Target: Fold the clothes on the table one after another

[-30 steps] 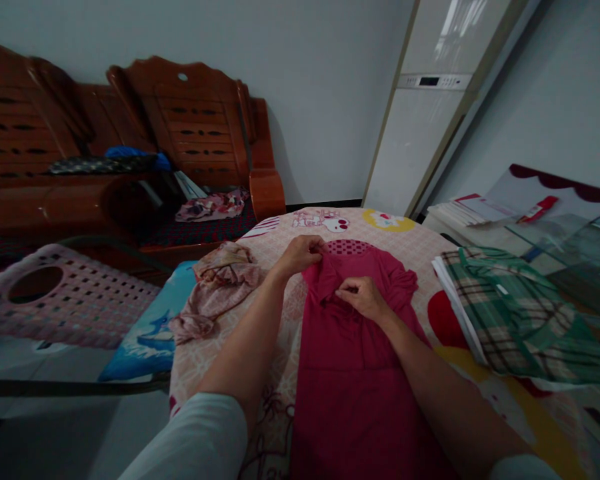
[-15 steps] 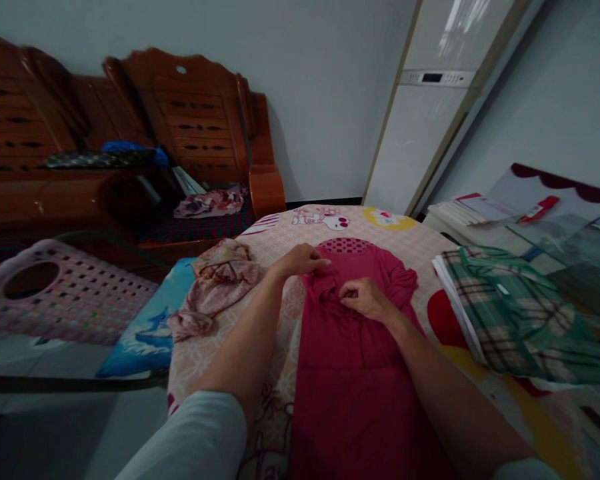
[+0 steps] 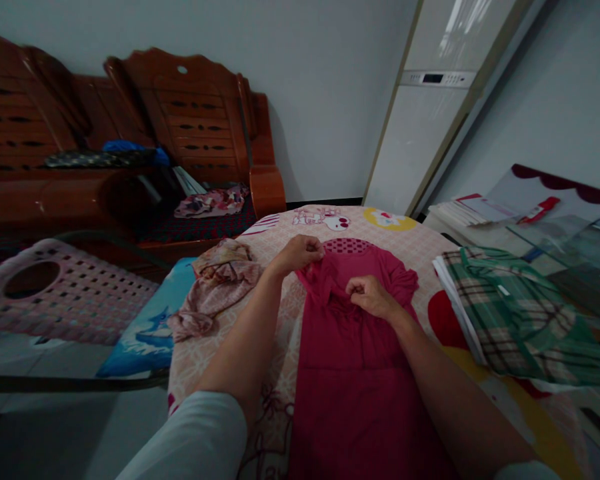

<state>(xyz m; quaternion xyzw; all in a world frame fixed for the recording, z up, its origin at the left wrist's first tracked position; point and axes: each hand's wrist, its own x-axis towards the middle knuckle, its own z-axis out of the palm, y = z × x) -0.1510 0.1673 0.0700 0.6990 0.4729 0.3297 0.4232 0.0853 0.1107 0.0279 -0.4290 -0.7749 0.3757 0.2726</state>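
A magenta garment (image 3: 350, 400) stretches along a round table (image 3: 280, 241), from six o'clock toward twelve. Its near length lies smooth with a crosswise crease; farther up it bunches into loose folds, ending in a dark-spotted band (image 3: 347, 246). Patterned tablecloth shows beyond that band to the curved edge, and in a strip at nine, before a crumpled scarf (image 3: 225, 277). A plaid shirt (image 3: 520, 307) borders three. The left hand (image 3: 303, 253), reaching from seven o'clock, pinches the garment's eleven o'clock corner. The right hand (image 3: 371, 297), from five, curls over the central folds; whether its fingertips grip cloth, I cannot tell.
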